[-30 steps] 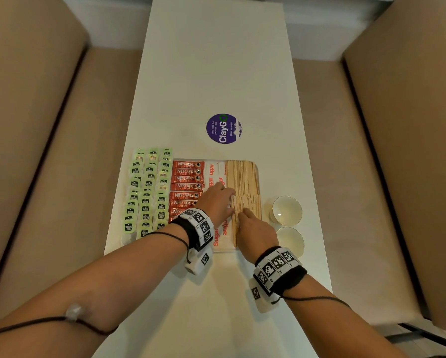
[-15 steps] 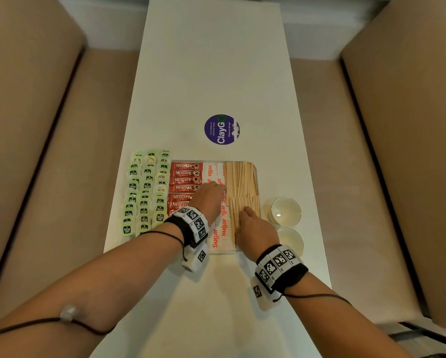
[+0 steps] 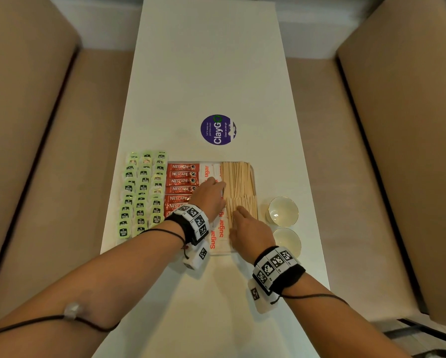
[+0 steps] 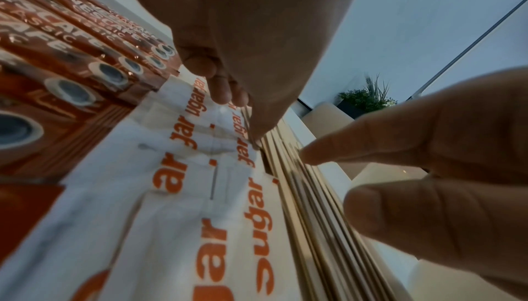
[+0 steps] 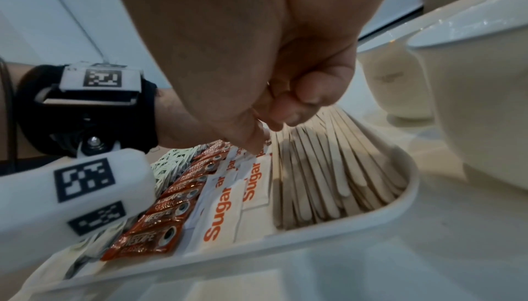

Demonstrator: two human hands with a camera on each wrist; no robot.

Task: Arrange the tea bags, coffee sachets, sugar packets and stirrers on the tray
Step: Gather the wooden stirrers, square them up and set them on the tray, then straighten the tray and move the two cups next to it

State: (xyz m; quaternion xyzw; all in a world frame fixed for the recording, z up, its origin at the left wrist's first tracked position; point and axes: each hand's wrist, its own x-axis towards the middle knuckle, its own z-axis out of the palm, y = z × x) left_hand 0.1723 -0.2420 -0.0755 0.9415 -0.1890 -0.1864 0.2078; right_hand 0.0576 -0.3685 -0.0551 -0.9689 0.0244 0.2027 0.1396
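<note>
Left wrist – potted plant (image 4: 367, 100) behind

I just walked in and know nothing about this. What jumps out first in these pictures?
A neat spread near the table's front: green tea bags on the left, then red coffee sachets, white sugar packets and wooden stirrers in a white tray. The left hand and right hand meet where the sugar borders the stirrers. Two cups sit right of the tray, a purple sticker beyond.
</note>
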